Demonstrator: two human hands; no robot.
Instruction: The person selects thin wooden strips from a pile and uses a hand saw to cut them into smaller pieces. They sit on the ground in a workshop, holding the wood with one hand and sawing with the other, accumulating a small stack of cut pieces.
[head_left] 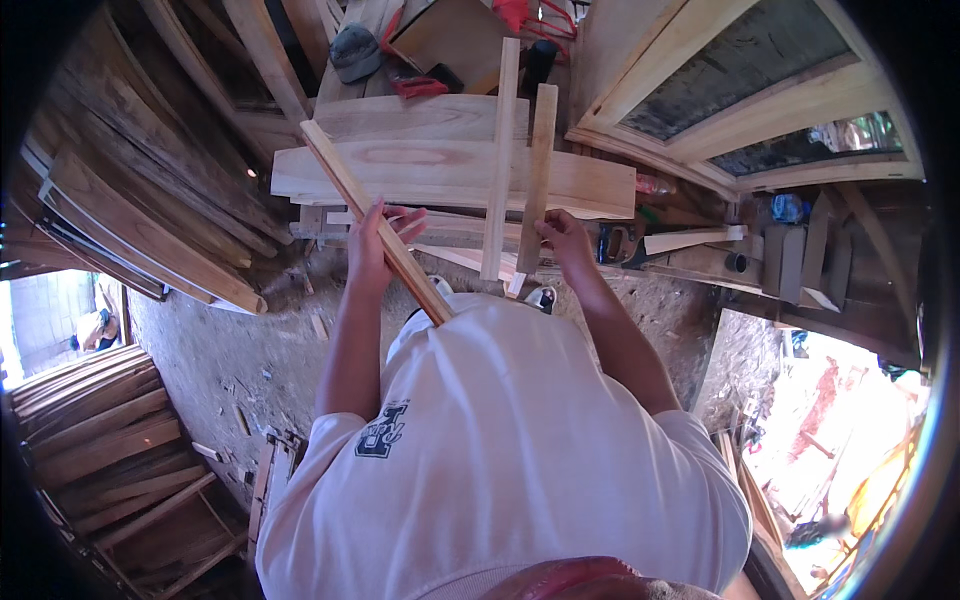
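My left hand (374, 245) is around a long narrow wooden strip (345, 184), its fingertips showing past the strip's right side. This strip slants from over the planks down to the front of my white shirt. My right hand (568, 242) pinches the lower right edge of a second, darker wooden strip (538, 180) between thumb and fingers. Just left of that one, a paler wooden strip (502, 160) lies nearly parallel, with neither hand on it. Both of these strips rest across wide light wooden planks (420, 172) on the bench.
Behind the planks are a grey cap (354, 54) and a flat brown panel (445, 40). A handsaw (618, 243) lies right of my right hand. Tall boards (150, 150) lean at the left; framed wooden panels (740, 90) stand at the right. Stacked lumber (100, 430) is lower left.
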